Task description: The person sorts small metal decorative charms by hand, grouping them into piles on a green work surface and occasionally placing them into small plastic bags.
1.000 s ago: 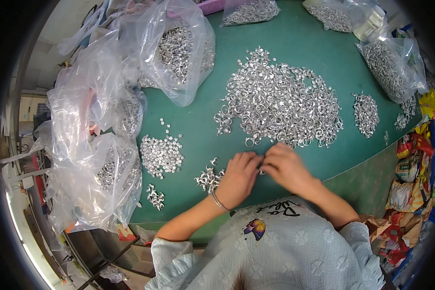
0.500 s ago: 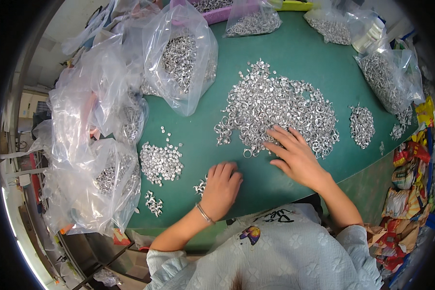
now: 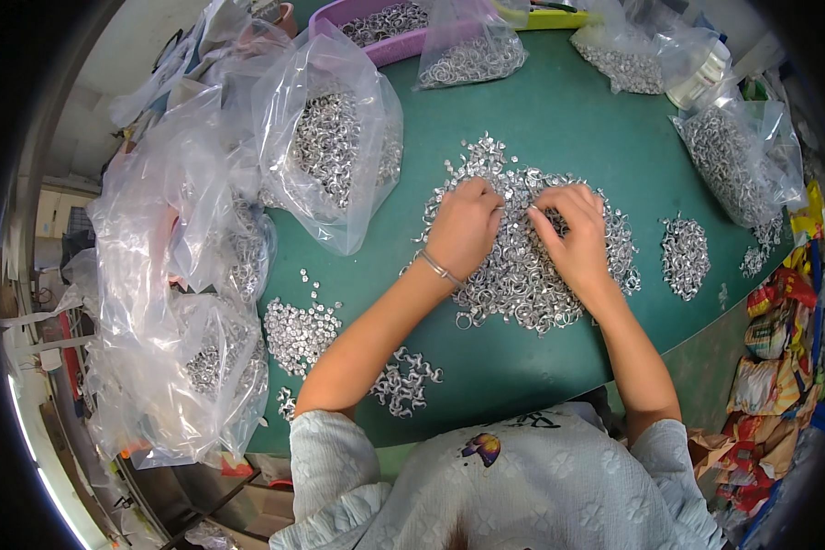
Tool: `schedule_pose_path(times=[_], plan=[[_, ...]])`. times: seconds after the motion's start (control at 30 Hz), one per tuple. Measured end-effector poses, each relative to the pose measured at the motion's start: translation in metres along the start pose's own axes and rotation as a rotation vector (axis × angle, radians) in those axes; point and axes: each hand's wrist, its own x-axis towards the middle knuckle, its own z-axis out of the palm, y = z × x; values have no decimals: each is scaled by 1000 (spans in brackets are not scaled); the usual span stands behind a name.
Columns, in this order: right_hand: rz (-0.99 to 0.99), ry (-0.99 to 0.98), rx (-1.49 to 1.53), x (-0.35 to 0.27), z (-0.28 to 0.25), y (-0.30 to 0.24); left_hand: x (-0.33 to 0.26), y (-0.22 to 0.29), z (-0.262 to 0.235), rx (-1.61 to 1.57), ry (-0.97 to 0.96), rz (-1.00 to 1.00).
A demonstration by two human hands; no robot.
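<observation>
Both hands rest on the big pile of small shiny silver metal rings (image 3: 522,266) in the middle of the green tabletop (image 3: 559,119). The left hand (image 3: 465,229) and right hand (image 3: 573,234) curl their fingers, pinching rings. Clear plastic bags of rings (image 3: 330,147) sit nearby.

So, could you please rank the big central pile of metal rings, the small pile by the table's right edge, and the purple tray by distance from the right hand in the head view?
1. Big pile, under the right hand.
2. Small pile, to its right.
3. Purple tray, far upper left.
</observation>
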Motion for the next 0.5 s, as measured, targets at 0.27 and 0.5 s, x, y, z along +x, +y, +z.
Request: schedule_pose_path(times=[0.27, 0.5], plan=[[-107, -595, 177, -85, -6, -71, -38, 30, -31, -236, 48, -146], [-111, -346, 108, -74, -17, -47, -104, 67, -50, -251, -161, -174]])
